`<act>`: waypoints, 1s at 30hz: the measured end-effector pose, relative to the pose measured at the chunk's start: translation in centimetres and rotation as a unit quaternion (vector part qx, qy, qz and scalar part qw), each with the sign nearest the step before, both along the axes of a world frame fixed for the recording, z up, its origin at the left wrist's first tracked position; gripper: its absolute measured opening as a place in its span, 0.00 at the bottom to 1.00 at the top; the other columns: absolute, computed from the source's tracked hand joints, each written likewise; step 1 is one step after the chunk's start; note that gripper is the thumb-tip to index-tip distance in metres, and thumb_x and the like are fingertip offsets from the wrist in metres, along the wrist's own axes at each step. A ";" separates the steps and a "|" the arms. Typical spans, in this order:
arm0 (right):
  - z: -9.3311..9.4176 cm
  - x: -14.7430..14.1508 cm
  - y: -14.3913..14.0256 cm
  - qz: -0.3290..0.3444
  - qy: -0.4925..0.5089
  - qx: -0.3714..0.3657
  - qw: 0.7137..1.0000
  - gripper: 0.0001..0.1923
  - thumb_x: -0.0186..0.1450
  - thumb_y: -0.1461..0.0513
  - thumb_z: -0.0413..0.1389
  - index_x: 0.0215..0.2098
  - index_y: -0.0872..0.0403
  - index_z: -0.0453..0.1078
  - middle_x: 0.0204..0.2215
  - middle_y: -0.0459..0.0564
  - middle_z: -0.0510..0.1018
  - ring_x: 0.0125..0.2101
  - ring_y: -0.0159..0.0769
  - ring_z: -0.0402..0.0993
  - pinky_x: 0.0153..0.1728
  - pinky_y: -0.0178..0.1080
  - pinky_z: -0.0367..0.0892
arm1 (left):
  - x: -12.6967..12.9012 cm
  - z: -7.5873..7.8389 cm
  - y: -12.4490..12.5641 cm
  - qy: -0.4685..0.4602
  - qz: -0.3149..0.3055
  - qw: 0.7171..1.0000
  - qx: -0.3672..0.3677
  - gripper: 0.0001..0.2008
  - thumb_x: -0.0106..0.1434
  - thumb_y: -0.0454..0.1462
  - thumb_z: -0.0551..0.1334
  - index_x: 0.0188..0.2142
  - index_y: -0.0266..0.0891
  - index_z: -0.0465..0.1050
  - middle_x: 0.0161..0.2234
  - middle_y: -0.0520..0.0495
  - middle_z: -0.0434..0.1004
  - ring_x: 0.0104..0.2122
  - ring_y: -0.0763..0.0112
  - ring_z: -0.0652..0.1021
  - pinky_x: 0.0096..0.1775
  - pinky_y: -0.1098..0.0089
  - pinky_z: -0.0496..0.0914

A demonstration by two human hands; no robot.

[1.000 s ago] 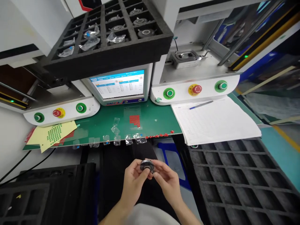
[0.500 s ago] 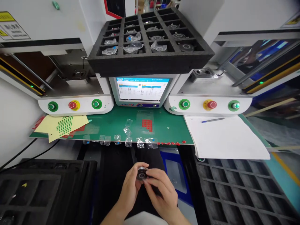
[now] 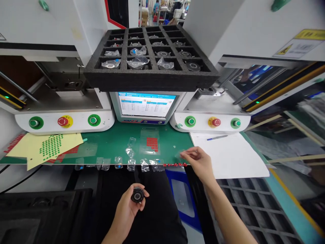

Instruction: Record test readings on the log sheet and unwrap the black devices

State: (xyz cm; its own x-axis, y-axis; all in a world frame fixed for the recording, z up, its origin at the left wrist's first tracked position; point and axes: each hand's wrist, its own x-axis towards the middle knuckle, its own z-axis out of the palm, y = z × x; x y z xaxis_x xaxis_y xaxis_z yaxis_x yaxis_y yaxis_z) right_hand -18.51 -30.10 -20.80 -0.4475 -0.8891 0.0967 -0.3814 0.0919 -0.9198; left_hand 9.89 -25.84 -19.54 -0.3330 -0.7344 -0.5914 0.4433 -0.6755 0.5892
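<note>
My left hand (image 3: 127, 206) is wrapped round a black round part (image 3: 137, 195) with a ringed silver-grey centre, its face turned up. It holds the part low, in front of the green work surface (image 3: 111, 139). Over the right front of that surface, my right hand (image 3: 199, 164) has thumb and fingertips pinched together. A faint see-through film (image 3: 179, 156) shows at those fingertips, somewhat blurred. Just below them, small red pieces (image 3: 175, 164) line the front edge. Several clear plastic bits (image 3: 131, 164), some with blue dots, hang along the edge farther left.
A black foam tray (image 3: 152, 83) with round parts stands above the screen (image 3: 144, 105). Button panels (image 3: 64, 122) flank it. Paper with a pen (image 3: 217, 138) lies right; yellow sticker sheets (image 3: 50, 149) lie left. Other foam trays (image 3: 254, 203) sit low on both sides.
My right hand has left the round part and moved up and right to the surface's front edge. My left hand keeps the part, now lower left in view. The camera view has shifted.
</note>
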 end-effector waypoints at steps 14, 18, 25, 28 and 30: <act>-2.6 0.1 2.0 -0.082 0.378 -0.079 0.919 0.08 0.63 0.62 0.54 0.40 0.55 0.69 0.43 0.57 0.78 0.43 0.42 0.73 0.44 0.44 0.66 | -0.2 0.2 -0.4 -0.075 -0.040 0.996 0.001 0.25 0.48 0.54 0.71 0.32 0.34 0.76 0.28 0.43 0.77 0.22 0.72 0.70 0.24 0.73 0.64; -5.9 -1.7 9.9 -0.115 0.457 -0.112 0.875 0.10 0.66 0.63 0.49 0.26 0.52 0.64 0.20 0.46 0.74 0.22 0.30 0.70 0.28 0.33 0.65 | -1.0 -0.2 0.0 -0.103 -0.087 0.991 0.023 0.26 0.48 0.56 0.70 0.30 0.34 0.76 0.26 0.46 0.76 0.18 0.76 0.69 0.20 0.75 0.60; -10.7 -6.9 11.7 -0.180 0.427 0.164 0.871 0.14 0.65 0.62 0.46 0.38 0.60 0.73 0.34 0.60 0.79 0.36 0.43 0.75 0.36 0.39 0.69 | -3.6 0.5 0.5 -0.113 -0.180 0.977 -0.012 0.25 0.44 0.52 0.74 0.31 0.34 0.77 0.27 0.47 0.75 0.18 0.77 0.70 0.21 0.77 0.59; -11.2 -8.8 9.4 -0.145 0.390 0.272 0.868 0.16 0.62 0.63 0.51 0.45 0.59 0.74 0.42 0.61 0.79 0.44 0.46 0.74 0.45 0.41 0.68 | -3.9 0.9 0.5 -0.149 -0.167 0.974 -0.030 0.24 0.44 0.52 0.73 0.32 0.35 0.77 0.28 0.47 0.76 0.20 0.76 0.71 0.22 0.76 0.61; -11.2 -9.4 8.2 -0.128 0.367 0.327 0.861 0.18 0.61 0.63 0.53 0.48 0.58 0.74 0.43 0.62 0.79 0.44 0.46 0.75 0.45 0.40 0.68 | -3.6 1.0 0.6 -0.161 -0.160 0.974 -0.027 0.25 0.44 0.52 0.73 0.33 0.35 0.76 0.28 0.47 0.76 0.20 0.76 0.71 0.23 0.75 0.61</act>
State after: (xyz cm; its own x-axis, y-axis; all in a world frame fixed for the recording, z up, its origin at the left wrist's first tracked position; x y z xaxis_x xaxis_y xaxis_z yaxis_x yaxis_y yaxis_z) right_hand -27.88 -21.86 -32.03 -0.6683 -0.7424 -0.0472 -0.7287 0.6661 -0.1594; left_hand 6.26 -25.23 -18.51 -0.3528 -0.6572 -0.6661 0.0018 -0.7123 0.7019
